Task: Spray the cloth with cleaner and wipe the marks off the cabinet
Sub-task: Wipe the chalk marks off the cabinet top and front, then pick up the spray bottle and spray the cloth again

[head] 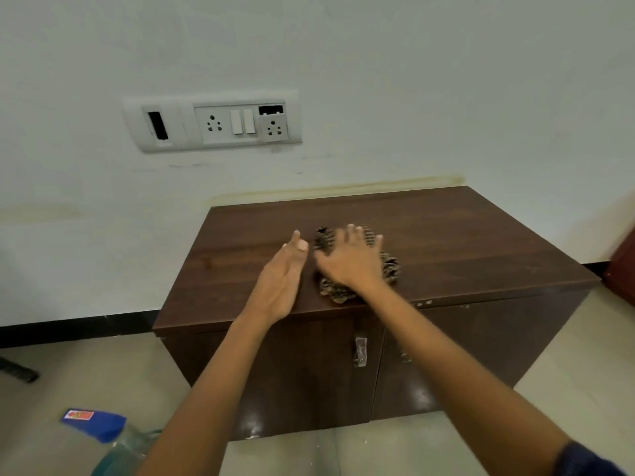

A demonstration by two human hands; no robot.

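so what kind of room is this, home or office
Cannot tell which; it looks like a plain indoor room. A low brown cabinet stands against a bare pale wall with a switch and socket panel, on a tiled floor.

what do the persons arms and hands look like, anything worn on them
Both forearms are bare, with no watch, bracelet or gloves. The left hand and right hand show no rings, and the fingers are bare, with short nails visible on the left hand. The only clothing in view is a dark blue sleeve on the right upper arm, at the bottom right corner.
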